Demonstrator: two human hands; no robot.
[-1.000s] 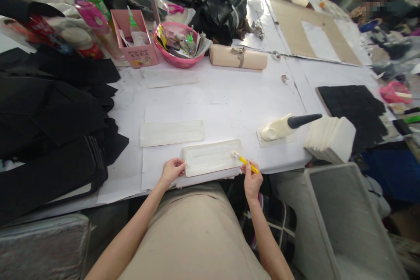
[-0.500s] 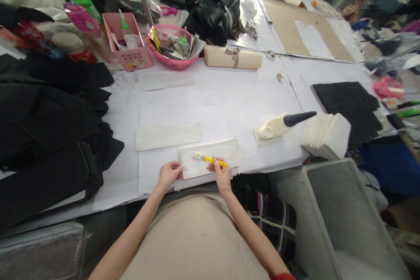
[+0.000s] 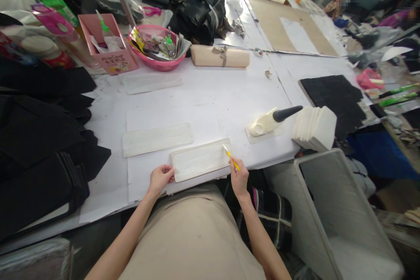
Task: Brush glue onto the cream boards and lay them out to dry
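- The white strip (image 3: 200, 161) lies on the desk (image 3: 210, 113), long way left to right.
- Left hand (image 3: 162, 178), nearer, touches its left end; grip unclear.
- Right hand (image 3: 239, 178) holds the yellow paintbrush (image 3: 229, 154) at its right end.

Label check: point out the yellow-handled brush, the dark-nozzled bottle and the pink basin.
Yellow-handled brush (image 3: 229, 154): head view, on the handle near the bristles.
Dark-nozzled bottle (image 3: 264, 123): head view, on the pale body.
Pink basin (image 3: 160, 65): head view, on the front outer wall.

yel brush (image 3: 229, 154) in r hand (image 3: 239, 179)
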